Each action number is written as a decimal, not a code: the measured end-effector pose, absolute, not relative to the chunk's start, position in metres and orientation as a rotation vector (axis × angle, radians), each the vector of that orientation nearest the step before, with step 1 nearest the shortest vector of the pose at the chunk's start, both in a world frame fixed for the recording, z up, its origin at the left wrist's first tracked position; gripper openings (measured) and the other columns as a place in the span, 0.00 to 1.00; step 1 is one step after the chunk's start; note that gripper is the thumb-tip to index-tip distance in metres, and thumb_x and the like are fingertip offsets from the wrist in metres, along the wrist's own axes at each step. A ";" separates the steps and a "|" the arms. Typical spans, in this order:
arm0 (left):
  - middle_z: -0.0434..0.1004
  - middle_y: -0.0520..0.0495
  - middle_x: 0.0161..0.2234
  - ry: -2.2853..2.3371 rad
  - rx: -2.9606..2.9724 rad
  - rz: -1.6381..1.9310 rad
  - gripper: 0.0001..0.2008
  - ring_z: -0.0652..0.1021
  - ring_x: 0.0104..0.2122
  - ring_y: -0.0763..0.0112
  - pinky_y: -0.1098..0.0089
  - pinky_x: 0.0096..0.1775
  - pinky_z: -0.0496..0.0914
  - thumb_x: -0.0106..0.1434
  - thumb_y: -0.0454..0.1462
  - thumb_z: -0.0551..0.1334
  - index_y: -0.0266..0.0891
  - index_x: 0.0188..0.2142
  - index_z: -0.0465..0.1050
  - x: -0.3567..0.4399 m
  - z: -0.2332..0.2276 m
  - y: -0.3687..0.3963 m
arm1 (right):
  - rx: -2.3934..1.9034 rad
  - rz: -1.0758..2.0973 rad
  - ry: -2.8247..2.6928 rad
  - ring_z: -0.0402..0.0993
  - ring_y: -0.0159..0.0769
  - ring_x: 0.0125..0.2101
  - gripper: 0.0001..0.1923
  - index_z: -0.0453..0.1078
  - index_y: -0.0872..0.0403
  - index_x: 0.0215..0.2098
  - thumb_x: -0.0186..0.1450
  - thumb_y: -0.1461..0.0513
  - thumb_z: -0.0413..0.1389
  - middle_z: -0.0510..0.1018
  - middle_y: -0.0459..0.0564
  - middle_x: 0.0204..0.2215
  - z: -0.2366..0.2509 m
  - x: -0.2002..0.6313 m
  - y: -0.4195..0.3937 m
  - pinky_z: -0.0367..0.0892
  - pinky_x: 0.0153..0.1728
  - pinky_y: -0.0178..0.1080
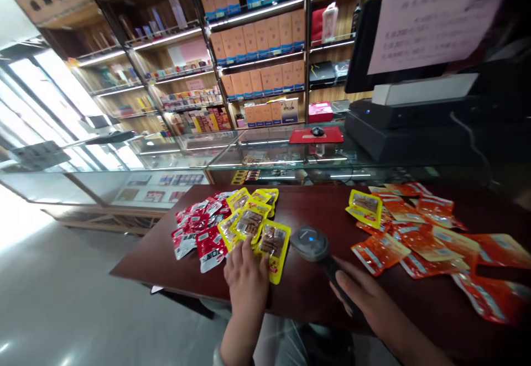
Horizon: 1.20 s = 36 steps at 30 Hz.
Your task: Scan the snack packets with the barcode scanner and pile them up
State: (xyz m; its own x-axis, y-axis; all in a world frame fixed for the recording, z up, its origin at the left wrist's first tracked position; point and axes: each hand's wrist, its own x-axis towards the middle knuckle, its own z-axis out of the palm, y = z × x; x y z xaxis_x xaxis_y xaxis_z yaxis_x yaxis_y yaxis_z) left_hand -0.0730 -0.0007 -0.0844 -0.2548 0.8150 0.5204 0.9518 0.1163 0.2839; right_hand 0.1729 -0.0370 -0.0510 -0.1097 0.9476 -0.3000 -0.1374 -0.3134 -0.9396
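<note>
On the left part of the dark red bench (315, 294) we see a heap of red snack packets (198, 232), and just to the right of it, touching it, a group of yellow packets (251, 214). Our left hand (248, 277) lies flat near the near edge of the bench, its grip released, and the fingers rest on the near yellow packet (274, 247), which lies beside the others in this group. To the right of this packet, near the middle of the bench, our right hand (365, 299) is clenched around the dark handle of a barcode scanner (311, 242); the round grey head of the scanner points to the far side and sits just beside the yellow packet. Farther right we see a wide spread of orange packets (423, 239), with one single yellow packet (365, 207) on its left far corner. Behind the bench, on the right, stands a cash register (415, 117) on a glass counter (269, 156).
</note>
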 end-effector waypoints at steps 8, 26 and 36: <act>0.74 0.53 0.57 -1.751 -2.249 -0.770 0.17 0.70 0.57 0.54 0.56 0.55 0.62 0.63 0.41 0.59 0.58 0.51 0.76 -0.064 -0.100 0.008 | -1.134 1.529 -1.057 0.61 0.30 0.23 0.33 0.70 0.53 0.59 0.64 0.42 0.57 0.67 0.41 0.23 -0.046 0.198 -0.042 0.56 0.24 0.33; 0.75 0.32 0.52 -2.048 -2.625 -0.644 0.28 0.75 0.52 0.54 0.63 0.51 0.67 0.65 0.49 0.58 0.32 0.57 0.67 0.161 -0.052 0.147 | -1.266 1.293 -0.617 0.69 0.36 0.26 0.36 0.76 0.51 0.51 0.53 0.37 0.61 0.75 0.45 0.24 -0.054 0.290 -0.063 0.63 0.27 0.34; 0.79 0.41 0.45 -2.218 -2.666 -0.598 0.21 0.78 0.45 0.59 0.70 0.40 0.66 0.55 0.45 0.68 0.39 0.45 0.70 0.175 -0.062 0.169 | -1.253 1.240 -0.515 0.69 0.36 0.21 0.34 0.78 0.48 0.47 0.51 0.37 0.64 0.74 0.44 0.19 -0.060 0.301 -0.065 0.66 0.25 0.36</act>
State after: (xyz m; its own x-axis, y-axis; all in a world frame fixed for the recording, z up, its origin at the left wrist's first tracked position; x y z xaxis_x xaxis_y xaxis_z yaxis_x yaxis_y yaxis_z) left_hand 0.1747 0.1688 -0.0621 0.1780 0.9839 0.0158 0.8586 -0.1631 0.4861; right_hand 0.3005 -0.0652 -0.0602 0.3251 0.8932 -0.3107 -0.4098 -0.1630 -0.8975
